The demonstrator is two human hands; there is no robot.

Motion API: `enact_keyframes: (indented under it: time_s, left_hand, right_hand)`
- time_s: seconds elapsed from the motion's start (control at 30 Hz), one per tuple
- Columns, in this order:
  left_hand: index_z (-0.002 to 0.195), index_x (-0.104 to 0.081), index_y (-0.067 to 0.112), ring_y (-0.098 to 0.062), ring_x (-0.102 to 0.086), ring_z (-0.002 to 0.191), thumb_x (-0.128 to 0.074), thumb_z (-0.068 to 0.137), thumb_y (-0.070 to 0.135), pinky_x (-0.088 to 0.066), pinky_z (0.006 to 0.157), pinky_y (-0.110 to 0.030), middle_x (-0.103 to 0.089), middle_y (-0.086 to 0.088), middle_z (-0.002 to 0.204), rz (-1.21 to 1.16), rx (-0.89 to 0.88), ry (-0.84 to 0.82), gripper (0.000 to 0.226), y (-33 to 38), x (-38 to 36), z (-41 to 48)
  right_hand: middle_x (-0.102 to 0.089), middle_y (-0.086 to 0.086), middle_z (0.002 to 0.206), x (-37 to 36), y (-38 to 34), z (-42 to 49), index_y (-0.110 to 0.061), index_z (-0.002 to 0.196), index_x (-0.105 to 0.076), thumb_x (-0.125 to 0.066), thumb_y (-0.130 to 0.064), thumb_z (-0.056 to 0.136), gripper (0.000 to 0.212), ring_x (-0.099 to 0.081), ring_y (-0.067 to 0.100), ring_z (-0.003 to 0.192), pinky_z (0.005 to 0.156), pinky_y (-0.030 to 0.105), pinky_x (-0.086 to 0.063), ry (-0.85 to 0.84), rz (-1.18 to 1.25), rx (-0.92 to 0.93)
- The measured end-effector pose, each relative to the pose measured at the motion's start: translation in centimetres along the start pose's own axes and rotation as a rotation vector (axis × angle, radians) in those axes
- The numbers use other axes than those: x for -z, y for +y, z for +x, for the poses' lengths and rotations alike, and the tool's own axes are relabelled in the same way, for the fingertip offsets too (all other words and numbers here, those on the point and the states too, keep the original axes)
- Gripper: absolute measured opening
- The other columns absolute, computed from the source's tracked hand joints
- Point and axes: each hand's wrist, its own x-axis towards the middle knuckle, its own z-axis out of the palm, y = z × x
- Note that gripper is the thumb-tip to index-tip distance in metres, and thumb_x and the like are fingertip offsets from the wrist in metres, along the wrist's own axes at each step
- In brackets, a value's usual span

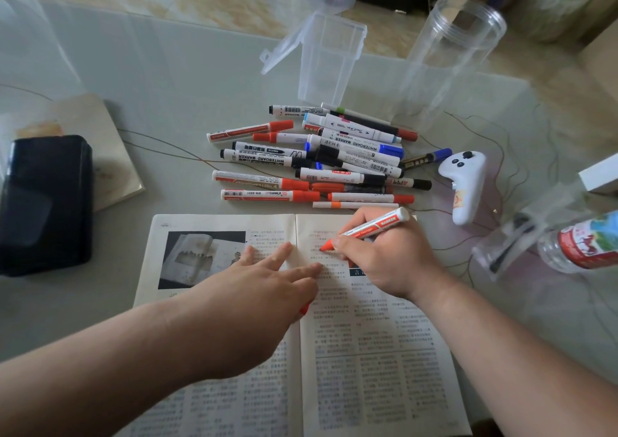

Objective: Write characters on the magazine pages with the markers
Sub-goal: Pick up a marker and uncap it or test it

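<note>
An open magazine [368, 353] lies at the table's near edge, with a photo on its left page and dense print on both pages. My right hand [384, 256] grips an uncapped red-and-white marker [374, 226]. Its red tip touches the top of the right page near the fold. My left hand [267, 286] lies flat across the fold, fingers straight and pressing the pages down. A small red piece [304, 309] peeks out from under that hand. A pile of several markers [317, 159] in red, black and blue lies just beyond the magazine.
Behind the pile stand a clear rectangular box [326, 65] with its lid open and a tall clear jar [448, 58]. A white controller [465, 182] and a plastic bottle [582, 246] lie at the right. A dark case [43, 202] rests on a book at the left.
</note>
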Motion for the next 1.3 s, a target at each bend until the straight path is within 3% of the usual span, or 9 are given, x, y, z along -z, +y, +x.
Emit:
enact_keyframes:
  time_s: [0.27,0.33,0.43,0.7,0.77,0.83,0.97,1.1,1.3]
  left_hand:
    - [0.134,-0.035,0.034,-0.024,0.015,0.152,-0.04,0.104,0.019,-0.008,0.121,-0.064,0.007,0.022,0.164,0.005,0.007,-0.024,0.034,0.2,0.4,0.0]
    - [0.134,-0.036,0.034,-0.024,0.015,0.152,-0.04,0.104,0.018,-0.007,0.121,-0.064,0.006,0.022,0.164,0.005,0.008,-0.025,0.034,0.2,0.6,-0.1]
    - [0.132,-0.037,0.033,-0.024,0.015,0.152,-0.038,0.104,0.016,-0.007,0.122,-0.063,0.005,0.021,0.164,0.006,0.011,-0.024,0.033,0.3,0.7,-0.2]
    - [0.131,-0.038,0.034,-0.022,0.015,0.153,-0.039,0.105,0.019,-0.009,0.122,-0.061,0.003,0.022,0.164,0.03,-0.006,0.007,0.031,0.0,0.3,-0.1]
    - [0.127,-0.041,0.037,-0.019,0.003,0.155,-0.038,0.106,0.024,-0.014,0.123,-0.056,-0.011,0.023,0.163,-0.011,-0.007,0.073,0.025,0.0,0.2,0.0]
    - [0.121,-0.05,0.038,-0.011,-0.03,0.144,-0.039,0.105,0.033,-0.031,0.119,-0.04,-0.038,0.023,0.146,-0.153,0.014,0.236,0.019,0.0,0.3,0.1]
    - [0.111,-0.067,0.034,0.001,-0.057,0.095,-0.059,0.097,0.036,-0.044,0.083,-0.01,-0.055,0.021,0.104,-0.484,0.14,0.612,0.016,0.0,1.4,0.0]
    - [0.1,-0.07,0.04,0.007,-0.062,0.09,-0.075,0.087,0.03,-0.042,0.074,-0.001,-0.067,0.023,0.094,-0.727,0.204,0.705,0.017,0.5,2.3,-0.3]
    - [0.09,-0.07,0.04,0.006,-0.068,0.081,-0.081,0.08,0.031,-0.046,0.074,-0.003,-0.071,0.031,0.086,-0.865,0.227,0.698,0.017,0.8,2.5,-0.4]
  right_hand:
    - [-0.072,0.009,0.064,0.5,-0.1,0.2,-0.009,0.069,-0.066,-0.076,-0.015,0.079,0.016,-0.071,0.027,0.062,0.062,0.046,-0.058,0.015,-0.017,-0.023]
    - [-0.072,0.002,0.064,0.6,-0.2,0.1,-0.013,0.068,-0.068,-0.078,-0.016,0.082,0.017,-0.068,0.02,0.061,0.06,0.04,-0.057,-0.018,0.001,0.001]
    - [-0.063,-0.021,0.055,0.3,-0.5,-0.3,-0.02,0.064,-0.065,-0.08,-0.016,0.082,0.024,-0.057,-0.001,0.055,0.05,0.012,-0.04,-0.056,-0.059,0.034]
    - [-0.066,-0.01,0.057,0.6,0.0,-0.1,-0.012,0.068,-0.066,-0.081,-0.016,0.079,0.02,-0.056,0.002,0.051,0.049,0.013,-0.039,-0.026,-0.068,0.046]
    - [-0.062,-0.016,0.055,0.5,-0.1,-0.2,-0.012,0.067,-0.067,-0.081,-0.016,0.079,0.019,-0.054,0.001,0.052,0.047,0.014,-0.037,-0.048,-0.107,0.053]
    - [-0.068,-0.007,0.06,0.6,-0.1,0.0,-0.011,0.067,-0.066,-0.079,-0.013,0.079,0.017,-0.06,0.008,0.055,0.052,0.03,-0.048,-0.019,-0.118,0.03]
    - [-0.066,0.014,0.06,1.7,-1.0,0.2,-0.001,0.071,-0.065,-0.074,-0.008,0.075,0.012,-0.062,0.021,0.055,0.055,0.032,-0.05,0.037,0.312,0.006]
    - [-0.052,0.009,0.055,2.5,-2.3,-0.6,-0.01,0.066,-0.067,-0.068,-0.008,0.074,0.008,-0.045,0.015,0.048,0.046,0.021,-0.037,-0.082,0.709,0.001]
    - [-0.047,0.01,0.055,2.4,-2.8,-1.0,-0.005,0.071,-0.063,-0.066,-0.006,0.075,0.006,-0.042,0.015,0.047,0.048,0.025,-0.031,-0.158,0.779,-0.009]
